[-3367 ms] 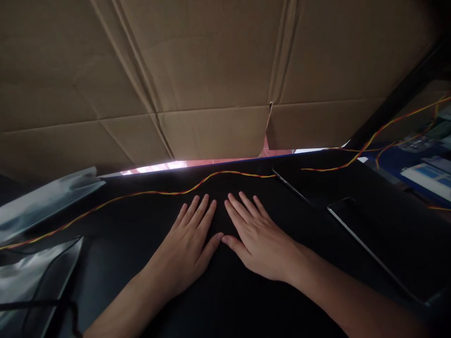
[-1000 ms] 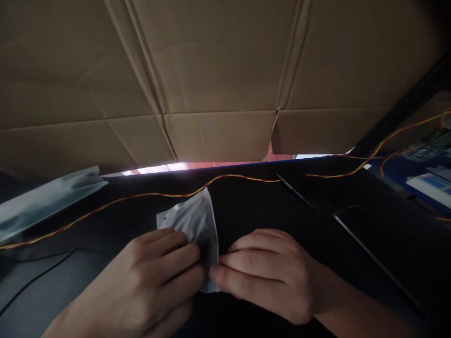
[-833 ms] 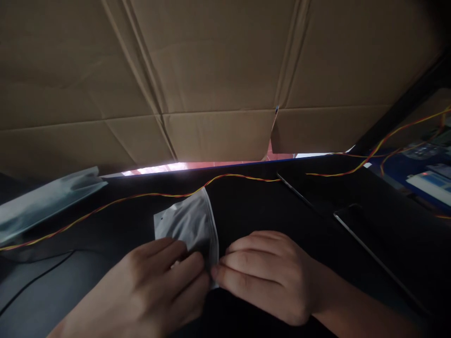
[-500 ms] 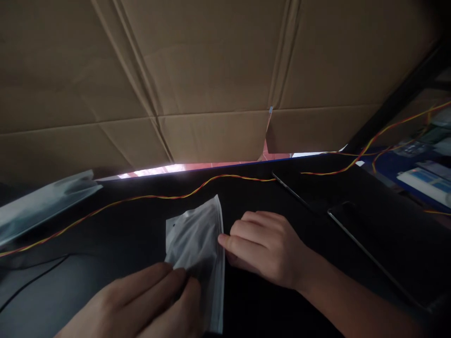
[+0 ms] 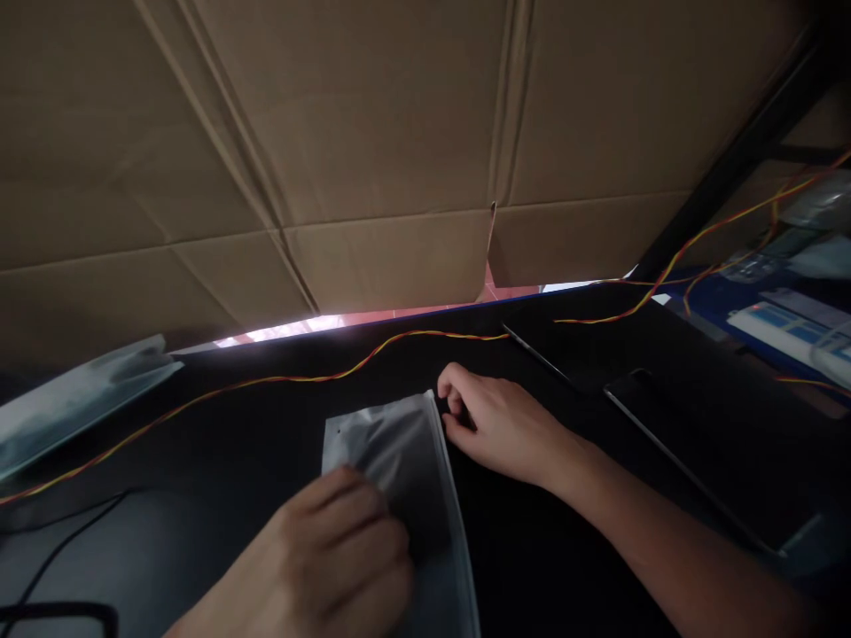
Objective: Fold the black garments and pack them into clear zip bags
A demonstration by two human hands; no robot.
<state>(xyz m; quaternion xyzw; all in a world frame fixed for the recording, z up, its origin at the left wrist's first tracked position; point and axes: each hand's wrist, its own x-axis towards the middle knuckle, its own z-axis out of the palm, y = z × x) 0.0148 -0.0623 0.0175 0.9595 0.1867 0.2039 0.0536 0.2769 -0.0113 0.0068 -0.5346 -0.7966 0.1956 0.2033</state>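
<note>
A frosted plastic zip bag (image 5: 425, 496) lies on the black table top, its zip edge along the right side. My left hand (image 5: 339, 549) is closed over the bag's left and middle part, the fingers curled and pressed on it; the fingertips are hidden. At the bag's upper right corner is my right hand (image 5: 498, 416), fingers bent in toward the thumb at the zip edge. It seems to pinch that corner, though the contact is hard to make out. The bag looks fairly flat, with a dark area showing through.
A twisted red-yellow wire (image 5: 319, 378) runs across the table (image 5: 219, 470). Two dark flat devices, one smaller (image 5: 545, 354) and one larger (image 5: 698, 452), lie right. Another frosted bag (image 5: 80, 394) lies left, near a black cable (image 5: 66, 536). Cardboard (image 5: 386, 115) stands behind.
My right hand has moved up to the bag's corner and its fingers have curled. My left hand has shifted right over the bag, which now lies flatter and more turned. The view has shifted slightly.
</note>
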